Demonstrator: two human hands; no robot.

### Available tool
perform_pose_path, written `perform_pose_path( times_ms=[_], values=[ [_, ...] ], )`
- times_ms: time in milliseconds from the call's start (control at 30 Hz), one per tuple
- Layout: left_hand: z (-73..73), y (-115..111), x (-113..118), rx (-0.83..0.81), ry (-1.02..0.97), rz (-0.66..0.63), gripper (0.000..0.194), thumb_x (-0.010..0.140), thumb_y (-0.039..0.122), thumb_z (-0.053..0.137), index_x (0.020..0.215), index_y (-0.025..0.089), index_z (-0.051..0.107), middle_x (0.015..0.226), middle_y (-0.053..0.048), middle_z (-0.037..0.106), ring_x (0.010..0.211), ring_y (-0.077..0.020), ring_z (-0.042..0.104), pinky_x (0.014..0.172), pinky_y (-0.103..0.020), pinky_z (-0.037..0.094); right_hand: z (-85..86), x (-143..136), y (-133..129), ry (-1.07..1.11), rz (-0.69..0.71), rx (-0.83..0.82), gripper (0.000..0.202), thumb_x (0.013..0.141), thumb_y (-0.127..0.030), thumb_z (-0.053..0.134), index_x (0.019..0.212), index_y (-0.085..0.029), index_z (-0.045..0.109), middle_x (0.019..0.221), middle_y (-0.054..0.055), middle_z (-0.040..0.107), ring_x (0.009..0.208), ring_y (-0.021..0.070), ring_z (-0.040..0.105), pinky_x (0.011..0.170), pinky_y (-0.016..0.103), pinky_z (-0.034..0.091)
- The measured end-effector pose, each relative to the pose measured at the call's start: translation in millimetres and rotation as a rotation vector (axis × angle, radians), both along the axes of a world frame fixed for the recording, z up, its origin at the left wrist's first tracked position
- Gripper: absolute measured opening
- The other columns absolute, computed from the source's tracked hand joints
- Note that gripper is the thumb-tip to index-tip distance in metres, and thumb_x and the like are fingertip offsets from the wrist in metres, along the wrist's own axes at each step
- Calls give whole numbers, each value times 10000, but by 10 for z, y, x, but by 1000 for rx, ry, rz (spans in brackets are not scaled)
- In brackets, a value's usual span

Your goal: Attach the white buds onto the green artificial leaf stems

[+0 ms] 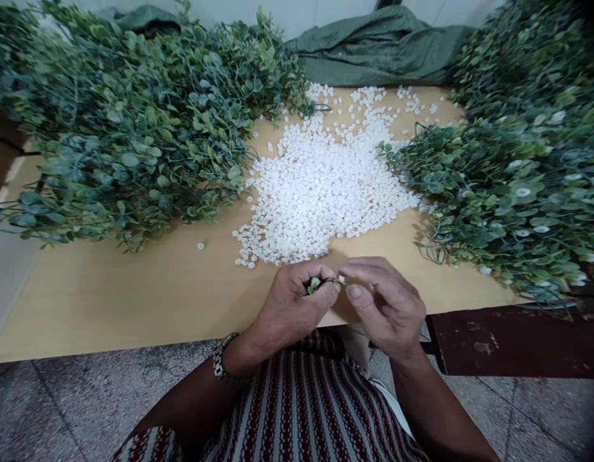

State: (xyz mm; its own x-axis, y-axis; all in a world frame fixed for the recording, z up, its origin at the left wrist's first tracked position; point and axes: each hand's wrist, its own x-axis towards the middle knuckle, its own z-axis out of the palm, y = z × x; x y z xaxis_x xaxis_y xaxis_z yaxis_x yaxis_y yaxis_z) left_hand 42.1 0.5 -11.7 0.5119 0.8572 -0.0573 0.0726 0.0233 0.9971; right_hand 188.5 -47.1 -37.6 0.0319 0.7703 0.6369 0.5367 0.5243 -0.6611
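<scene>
A tan table [133, 289] forms the work surface. Above its near edge, the left hand [301, 298] pinches an artificial leaf sprig [314, 284]. The right hand [390, 308] is positioned at a white bead [341, 280] by the stem end; its grip cannot be determined. Beyond lie loose white beads [325, 186], flanked by artificial foliage bunches [147, 122]. Green fabric [378, 51] lies behind.

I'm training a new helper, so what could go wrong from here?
The sprig in the left hand or the white piece by the right hand might slip. The white pile lies just beyond, so a nudge could scatter it. Greenery on the right reaches the table edge and might slide.
</scene>
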Motion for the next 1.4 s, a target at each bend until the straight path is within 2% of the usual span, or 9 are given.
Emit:
perform_pose_path(
  times_ms=[100, 267, 433, 533, 700, 867, 1033, 1200, 1400],
  values=[
    [-1, 9, 15, 45, 88, -32, 123, 732, 175, 526, 612, 151, 528, 580, 30, 486, 549, -92, 416, 522, -213, 351, 166, 22, 56, -13, 4, 11, 258, 799, -101, 627, 1040, -189, 643, 933, 72, 644, 882, 187, 604, 706, 324, 526],
    [-8, -18, 53, 80, 177, -115, 35, 712, 166, 530, 682, 159, 512, 661, 5, 537, 637, -135, 474, 574, -253, 374, 325, 0, 112, -158, 242, -55, 71, 825, -80, 582, 842, -143, 608, 803, 49, 593, 769, 148, 551, 678, 311, 471],
    [25, -68, -11, 178, 95, -79, 119, 747, 173, 545, 858, 168, 503, 789, -7, 551, 706, -145, 509, 647, -281, 415, 215, 12, 31, -65, 135, -136, 90, 845, -70, 535, 827, -158, 537, 760, 19, 540, 748, 125, 518, 638, 269, 433],
    [1, -91, -50, 264, -13, -35, 20, 780, 151, 501, 770, 167, 508, 791, -26, 541, 743, -152, 522, 675, -290, 427, 131, -5, -33, -36, 66, -119, 111, 841, -57, 523, 832, -167, 509, 746, 4, 516, 724, 111, 498, 620, 252, 416],
    [-68, -103, -34, 326, -14, -3, 124, 787, 85, 495, 699, 146, 558, 723, -41, 599, 692, -149, 550, 660, -289, 431, 109, -63, -45, -105, 34, -49, 131, 832, -37, 508, 844, -168, 501, 748, 11, 521, 735, 126, 495, 635, 265, 424],
    [-87, -78, -94, 74, -148, 60, 147, 781, 116, 566, 651, 138, 631, 630, -23, 609, 596, -122, 531, 568, -240, 426, 150, 50, 168, -128, 143, -72, 111, 871, -71, 500, 882, -170, 548, 747, 18, 564, 718, 128, 537, 611, 254, 453],
    [-92, -2, -185, -137, -145, 263, 111, 744, 156, 638, 641, 157, 679, 578, 8, 604, 506, -75, 460, 468, -182, 351, 86, 193, 458, -467, 49, -160, 144, 881, -115, 493, 973, -144, 601, 861, 86, 615, 786, 178, 583, 684, 317, 497],
    [-104, 30, -162, -216, -120, 313, 129, 735, 157, 627, 610, 162, 656, 536, 26, 575, 495, -67, 443, 462, -169, 331, 5, 151, 553, -652, 53, -84, 148, 871, -86, 479, 826, -133, 612, 791, 86, 608, 749, 179, 576, 685, 311, 489],
    [-102, 28, -140, -205, -101, 314, 118, 705, 144, 631, 588, 153, 647, 531, 22, 586, 486, -67, 431, 469, -176, 328, -38, 114, 557, -770, -13, 26, 139, 857, -95, 483, 812, -154, 600, 764, 70, 595, 734, 193, 531, 664, 329, 447]
  ],
)
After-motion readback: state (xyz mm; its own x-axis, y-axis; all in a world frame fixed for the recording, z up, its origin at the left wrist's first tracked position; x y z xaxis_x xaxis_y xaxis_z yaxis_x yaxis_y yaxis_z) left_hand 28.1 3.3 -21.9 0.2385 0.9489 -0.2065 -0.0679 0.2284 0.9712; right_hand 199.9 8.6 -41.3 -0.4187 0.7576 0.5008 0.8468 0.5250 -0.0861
